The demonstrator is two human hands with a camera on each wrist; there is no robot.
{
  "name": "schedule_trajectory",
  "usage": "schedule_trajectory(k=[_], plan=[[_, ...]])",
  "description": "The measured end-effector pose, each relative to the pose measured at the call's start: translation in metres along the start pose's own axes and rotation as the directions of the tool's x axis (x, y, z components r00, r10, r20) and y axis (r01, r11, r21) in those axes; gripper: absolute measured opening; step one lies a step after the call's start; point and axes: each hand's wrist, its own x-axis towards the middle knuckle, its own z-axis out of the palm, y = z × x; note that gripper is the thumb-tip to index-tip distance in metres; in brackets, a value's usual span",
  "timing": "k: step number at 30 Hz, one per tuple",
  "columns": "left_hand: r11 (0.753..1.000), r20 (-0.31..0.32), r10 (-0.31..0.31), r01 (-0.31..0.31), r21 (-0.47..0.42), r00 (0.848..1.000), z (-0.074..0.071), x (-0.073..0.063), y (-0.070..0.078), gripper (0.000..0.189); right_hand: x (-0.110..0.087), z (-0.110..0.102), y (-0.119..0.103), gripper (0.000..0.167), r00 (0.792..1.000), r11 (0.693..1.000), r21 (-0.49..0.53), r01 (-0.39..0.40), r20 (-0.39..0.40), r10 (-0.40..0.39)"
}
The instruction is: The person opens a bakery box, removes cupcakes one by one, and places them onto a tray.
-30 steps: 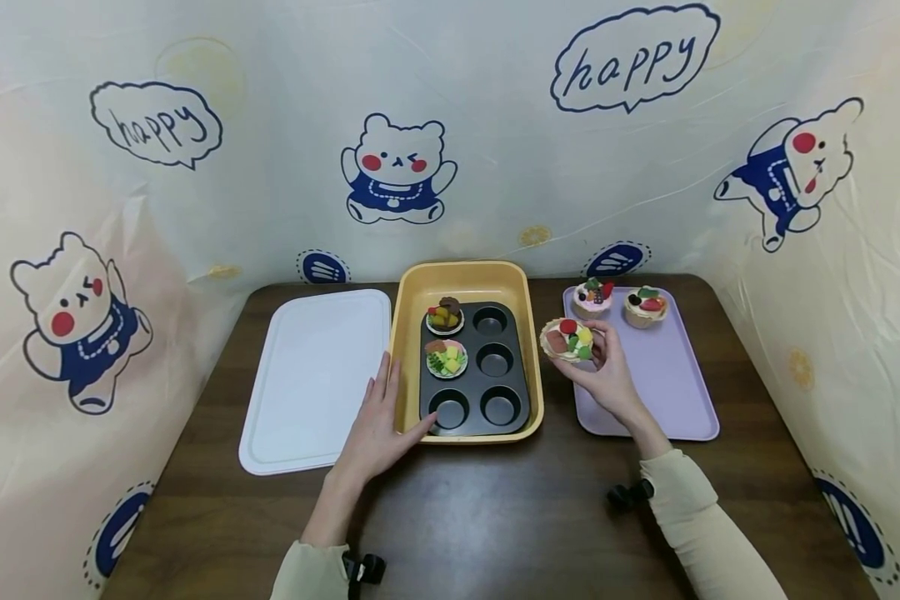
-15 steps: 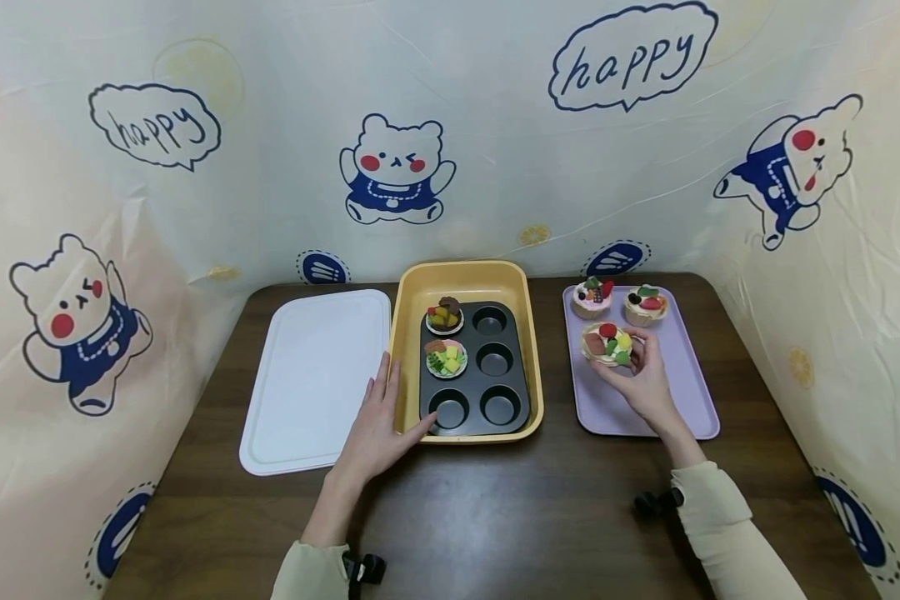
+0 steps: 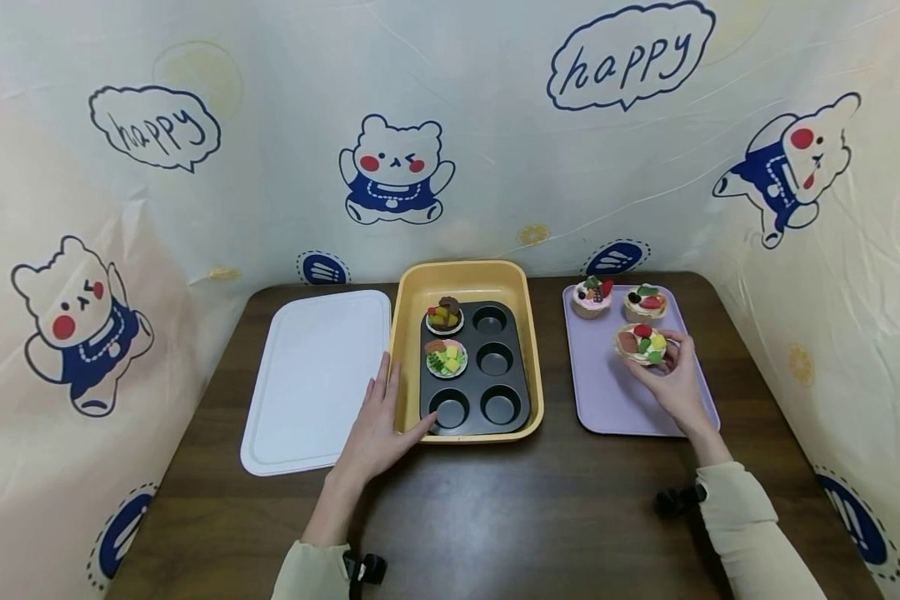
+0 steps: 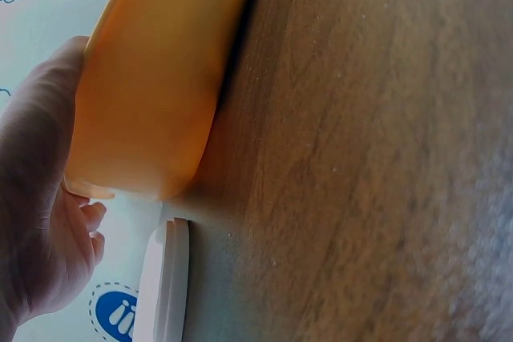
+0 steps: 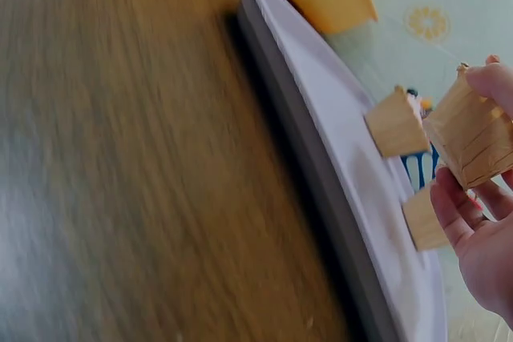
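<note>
In the head view, my right hand [image 3: 675, 375] pinches a fruit-topped cupcake [image 3: 641, 344] between thumb and fingers, above the purple tray [image 3: 615, 408]. The right wrist view shows its pale cup [image 5: 471, 130] raised off the tray. Behind it on that tray stand two more cupcakes, one with a strawberry [image 3: 591, 298] and one with red slices [image 3: 645, 305]. My left hand [image 3: 375, 433] rests at the near left corner of the yellow tray [image 3: 461, 279], its fingers fairly straight along the side and the thumb reaching over the front rim.
Inside the yellow tray lies a dark muffin tin [image 3: 471, 367]. A chocolate-topped cupcake [image 3: 445, 316] and a green-and-yellow-topped one [image 3: 446, 358] sit in its left column. To the left, a white board [image 3: 318, 375] lies on the brown table [image 3: 495, 517].
My right hand has carried the cupcake rightward, from beside the yellow tray to over the purple tray. The left hand has stayed in place.
</note>
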Motion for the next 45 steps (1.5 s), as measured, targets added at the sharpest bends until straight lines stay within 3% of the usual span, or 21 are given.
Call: schedule_trajectory(k=[10,24,36,45], plan=[[1.000,-0.008,0.003,-0.003,-0.011,1.000,-0.001,-0.001,0.000,0.119,0.007,-0.020,0.011,0.081,0.996,0.976,-0.199,-0.086,-0.008,0.087],[1.000,-0.010,-0.009,0.009,-0.020,1.000,0.000,-0.001,0.000,0.117,0.018,-0.030,0.023,0.081,0.991,0.960,-0.247,-0.131,-0.056,0.121],[1.000,-0.015,-0.018,0.017,-0.020,1.000,0.001,-0.001,0.001,0.117,0.028,-0.024,0.022,0.083,0.982,0.951,-0.246,-0.188,-0.079,0.174],[1.000,-0.016,-0.014,0.014,-0.018,1.000,0.000,-0.002,0.001,0.117,0.030,-0.028,0.019,0.086,0.981,0.920,-0.343,-0.192,-0.031,0.193]])
